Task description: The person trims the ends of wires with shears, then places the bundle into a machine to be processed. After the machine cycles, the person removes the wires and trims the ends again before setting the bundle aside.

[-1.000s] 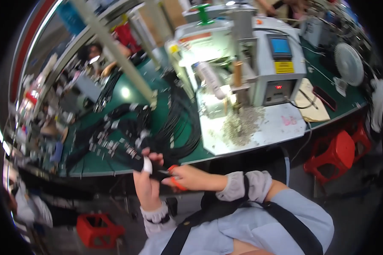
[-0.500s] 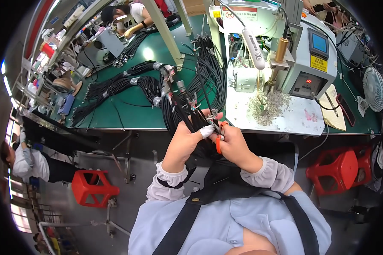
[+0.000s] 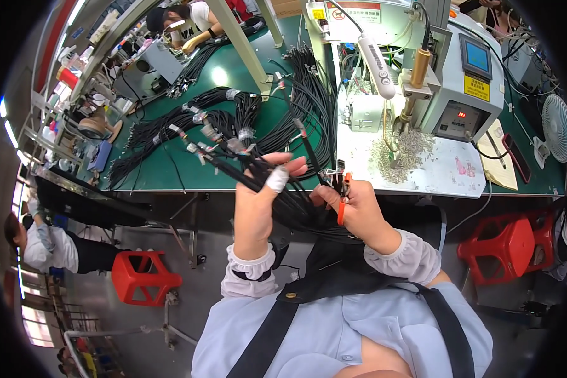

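My left hand [image 3: 256, 205] is closed around a bundle of black cables [image 3: 283, 208] above the table's front edge. White tape wraps its thumb, and the upper fingers point right. Connectors on the cable ends [image 3: 201, 153] fan out beyond this hand. My right hand [image 3: 363, 211] grips a tool with orange handles [image 3: 341, 212]; its working end is mostly hidden, so I cannot tell whether it is scissors or pliers. By that hand's fingertips stands a single black cable [image 3: 309, 148] with a small metal connector at its tip.
Bundled black cables [image 3: 154, 135] lie across the green table [image 3: 214, 165]. At right, a machine [image 3: 416, 82] stands over a white plate [image 3: 444, 179] strewn with metal bits. A phone [image 3: 514, 159] and small fan [image 3: 557, 129] sit farther right. Red stools [image 3: 142, 277] flank me. Another person [image 3: 198, 25] works opposite.
My hands have moved apart, the left going left with the bundle and the right going right with the orange-handled tool. The cable ends have spread out.
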`<state>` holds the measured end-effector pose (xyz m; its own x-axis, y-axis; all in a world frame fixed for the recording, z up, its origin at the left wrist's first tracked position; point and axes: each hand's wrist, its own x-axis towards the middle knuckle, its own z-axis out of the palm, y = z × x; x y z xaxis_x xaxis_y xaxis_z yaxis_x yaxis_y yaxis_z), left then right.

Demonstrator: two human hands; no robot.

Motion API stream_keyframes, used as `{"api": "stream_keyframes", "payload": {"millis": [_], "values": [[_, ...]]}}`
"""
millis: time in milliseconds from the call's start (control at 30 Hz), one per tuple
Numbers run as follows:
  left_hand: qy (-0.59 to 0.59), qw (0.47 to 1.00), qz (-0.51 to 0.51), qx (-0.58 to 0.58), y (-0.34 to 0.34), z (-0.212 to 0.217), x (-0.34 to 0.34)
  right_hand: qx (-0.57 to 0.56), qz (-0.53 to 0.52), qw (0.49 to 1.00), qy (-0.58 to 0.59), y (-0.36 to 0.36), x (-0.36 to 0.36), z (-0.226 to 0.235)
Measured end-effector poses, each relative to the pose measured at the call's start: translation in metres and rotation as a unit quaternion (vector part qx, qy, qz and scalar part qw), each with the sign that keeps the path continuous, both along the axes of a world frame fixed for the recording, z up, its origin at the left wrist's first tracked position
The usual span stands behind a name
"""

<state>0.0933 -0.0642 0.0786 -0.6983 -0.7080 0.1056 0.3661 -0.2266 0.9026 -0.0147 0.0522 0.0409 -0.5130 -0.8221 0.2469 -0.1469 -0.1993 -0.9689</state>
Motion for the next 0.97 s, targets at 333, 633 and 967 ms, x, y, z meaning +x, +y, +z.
{"api": "stream_keyframes", "payload": {"millis": [333, 633, 967], "values": [[-0.069, 0.987, 0.049, -0.138, -0.019, 0.005, 0.005, -0.012, -0.072, 0.988, 0.137, 0.002, -0.008, -0.010], [-0.011, 0.991, 0.075, -0.112, 0.013, -0.004, -0.023, -0.023, -0.037, 0.989, 0.143, -0.003, -0.006, -0.006], [0.011, 0.987, 0.155, -0.030, -0.043, -0.008, -0.001, -0.055, 0.014, 0.998, -0.013, 0.000, -0.011, 0.001]]}}
